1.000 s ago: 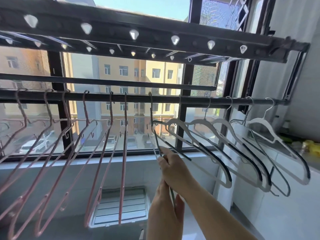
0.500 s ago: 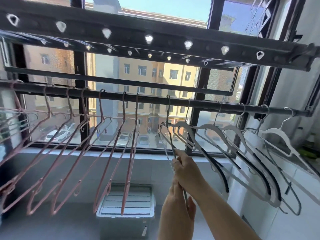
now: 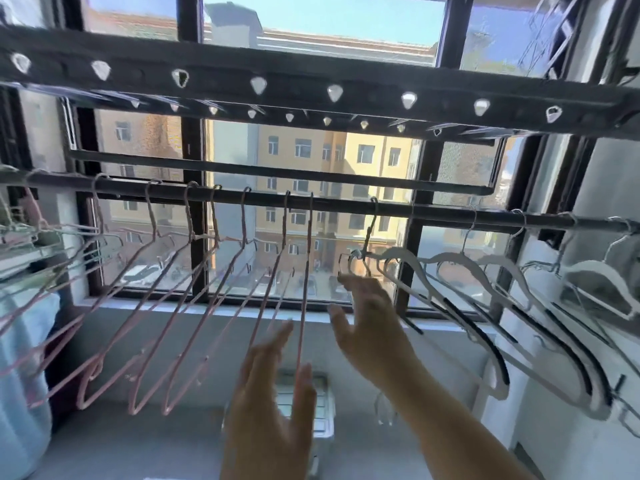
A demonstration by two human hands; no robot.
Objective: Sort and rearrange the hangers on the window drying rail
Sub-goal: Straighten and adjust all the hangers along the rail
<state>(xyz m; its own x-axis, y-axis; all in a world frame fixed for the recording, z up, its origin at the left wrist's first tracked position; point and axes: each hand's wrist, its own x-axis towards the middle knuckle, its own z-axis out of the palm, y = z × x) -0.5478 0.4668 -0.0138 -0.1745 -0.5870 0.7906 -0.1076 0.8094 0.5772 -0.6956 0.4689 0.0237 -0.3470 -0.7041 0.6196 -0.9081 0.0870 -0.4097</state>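
Note:
A dark drying rail runs across the window. Several pink wire hangers hang on its left half. Several white hangers with black grip strips hang on its right half. Between the two groups a thin dark hanger hangs by its hook. My right hand is raised just below that hanger, fingers spread and holding nothing. My left hand is lower, palm open, just behind the rightmost pink hanger. Both hands are motion-blurred.
A perforated overhead rack bar crosses above the rail. A second thin bar sits behind it. A clear storage box stands on the floor below. Light blue fabric hangs at far left. The window sill lies behind the hangers.
Both hands have let go of the thin dark hanger and opened. The view has shifted left and tilted up, showing more pink hangers.

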